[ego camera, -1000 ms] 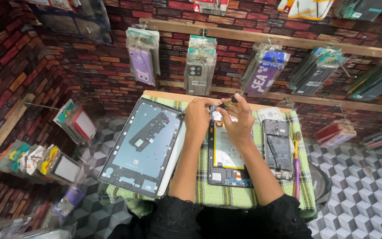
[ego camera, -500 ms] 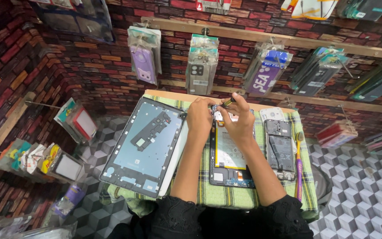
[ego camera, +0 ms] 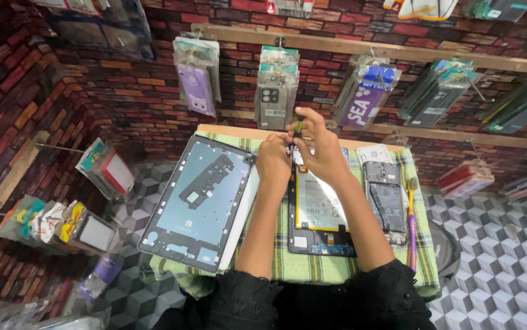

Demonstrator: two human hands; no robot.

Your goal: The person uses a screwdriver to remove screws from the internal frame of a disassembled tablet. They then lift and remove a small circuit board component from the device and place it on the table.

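Opened tablet (ego camera: 318,214) beneath both hands (screwdriver (ego camera: 296,137) perhaps upright).

**Packaged cases on the brick wall**

Clear hanging packs line the upper frame: a purple case pack (ego camera: 196,76) at upper left, a grey one (ego camera: 274,90) at centre, a blue-and-white pack (ego camera: 368,93) to its right, and dark packs (ego camera: 438,91) at upper right. At lower left hang colourful packets (ego camera: 55,223) and a red-edged pack (ego camera: 107,168).

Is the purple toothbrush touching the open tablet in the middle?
Apart. The head view shows the purple toothbrush lying at the far right of the green cloth, with an opened phone lying between it and the open tablet.
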